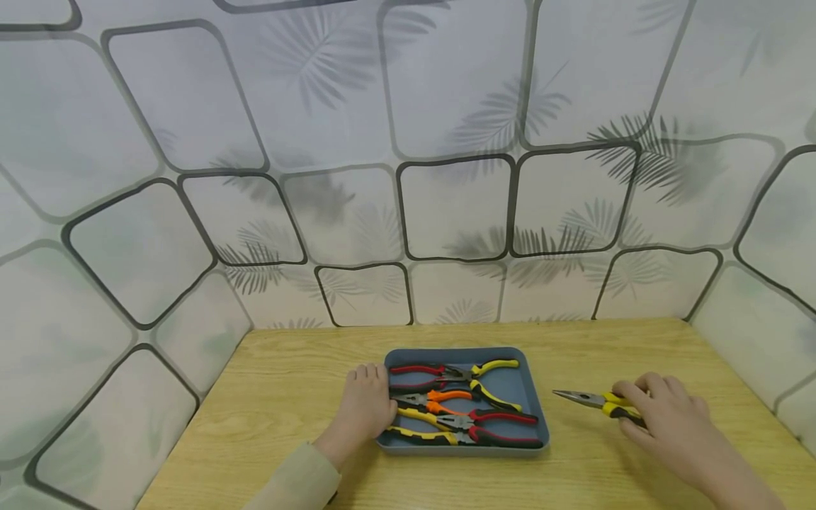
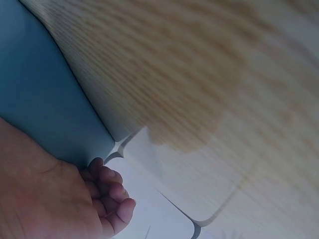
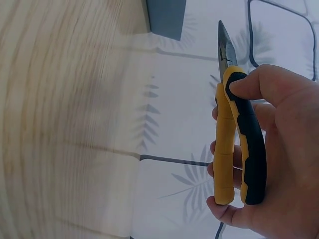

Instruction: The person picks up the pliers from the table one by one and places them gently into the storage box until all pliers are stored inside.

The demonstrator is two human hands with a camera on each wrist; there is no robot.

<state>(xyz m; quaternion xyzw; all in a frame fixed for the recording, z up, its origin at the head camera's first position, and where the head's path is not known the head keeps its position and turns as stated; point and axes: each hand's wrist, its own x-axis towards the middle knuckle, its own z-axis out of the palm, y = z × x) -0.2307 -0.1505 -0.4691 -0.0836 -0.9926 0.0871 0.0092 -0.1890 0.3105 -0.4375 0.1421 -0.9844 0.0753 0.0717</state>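
A blue-grey tray holds several pliers, among them red-and-black pliers, orange-handled pliers and yellow-and-black pliers. My left hand holds the tray's left side, thumb at the rim and fingers outside. In the left wrist view the curled fingers show beside the tray wall; the thumb is hidden. Off to the right of the tray, my right hand grips yellow-and-black needle-nose pliers above the table. Their jaws point left toward the tray in the head view.
The light wooden table runs back to a patterned covering with leaf and rounded-square prints. This covering also rises at the left and right sides. The tray's corner shows at the top of the right wrist view.
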